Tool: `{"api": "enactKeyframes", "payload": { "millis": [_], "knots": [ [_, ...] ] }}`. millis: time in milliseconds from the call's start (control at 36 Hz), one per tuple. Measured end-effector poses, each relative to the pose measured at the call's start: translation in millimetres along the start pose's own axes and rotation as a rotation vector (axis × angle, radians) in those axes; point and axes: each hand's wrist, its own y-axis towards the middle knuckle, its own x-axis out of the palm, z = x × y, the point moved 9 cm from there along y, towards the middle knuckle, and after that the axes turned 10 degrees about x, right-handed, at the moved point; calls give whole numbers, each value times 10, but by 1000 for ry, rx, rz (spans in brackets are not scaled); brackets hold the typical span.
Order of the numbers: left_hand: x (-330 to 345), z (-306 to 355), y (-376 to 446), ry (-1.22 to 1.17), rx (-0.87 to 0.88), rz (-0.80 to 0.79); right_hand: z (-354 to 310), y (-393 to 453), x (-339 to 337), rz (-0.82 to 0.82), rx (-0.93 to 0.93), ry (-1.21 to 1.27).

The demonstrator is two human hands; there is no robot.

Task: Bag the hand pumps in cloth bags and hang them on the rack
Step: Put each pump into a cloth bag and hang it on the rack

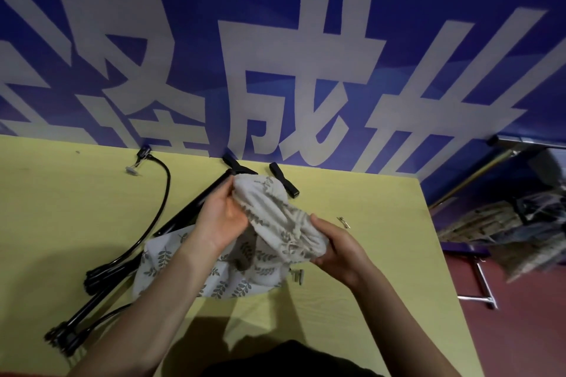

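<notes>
Nearest you, your dark top (284, 360) fills the bottom edge, and both bare forearms reach out over the yellow table (352, 300). Your left hand (222, 217) has its fingers curled into the far end of a cloth bag (275, 217), pale with a grey leaf print, thumb laid on the fabric. Your right hand (337, 249) grips the bag's gathered drawstring mouth, fingers wrapped under it and thumb on top; the bag is bunched and lifted between the two hands. Beneath it a second leaf-print bag (190, 269) lies flat on the table, partly under your left forearm. To the left, black hand pumps (92, 303) lie on the table with their bases toward you; one black hose (153, 208) loops up toward the table's far edge. A pump's black shaft (196, 205) runs diagonally behind your left hand, its T-handle (235, 165) near the back edge; whether any pump is inside the held bag cannot be told. A small metal clip (343, 221) lies just right of your right hand, another (297, 276) beside the flat bag. Beyond the table stands a blue banner (275, 40) with large pale characters. Far right, over the red floor (520, 330), a metal rack (477, 285) carries blurred hanging items.
</notes>
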Motion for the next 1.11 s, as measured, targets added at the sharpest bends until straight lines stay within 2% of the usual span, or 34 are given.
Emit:
{"api": "enactKeyframes", "payload": {
  "millis": [139, 222, 278, 389, 528, 583, 639, 722, 778, 833, 944, 1111],
  "knots": [
    [-4, -85, 19, 68, -71, -19, -18, 89, -198, -60, 0, 543],
    [-51, -146, 48, 100, -116, -11, 10, 167, -295, -28, 50, 682],
    [-73, -139, 82, 89, -118, -15, 19, 238, -246, -79, 107, 695],
    [-48, -141, 136, 78, -110, -62, 13, 317, -210, -54, 151, 403],
    [100, -207, 136, 76, -141, -138, -4, 614, -570, 100, 127, 344],
    [111, -210, 180, 103, -139, -165, -8, 740, -885, 254, 114, 272],
    [72, -219, 247, 136, -117, -182, -114, 749, -1272, 482, 56, 143],
    [-30, -289, 359, 239, -79, -134, -457, 582, -1843, 892, -92, -237],
    [-111, -379, 457, 315, -72, -88, -660, 536, -2044, 1046, -149, -513],
    [-162, -490, 546, 347, -97, -48, -741, 588, -2143, 1091, -115, -720],
    [-181, -733, 693, 403, -161, -17, -806, 816, -2179, 1029, -50, -1072],
    [-191, -911, 758, 459, -195, -54, -837, 881, -2155, 993, -91, -1258]
  ]
}}
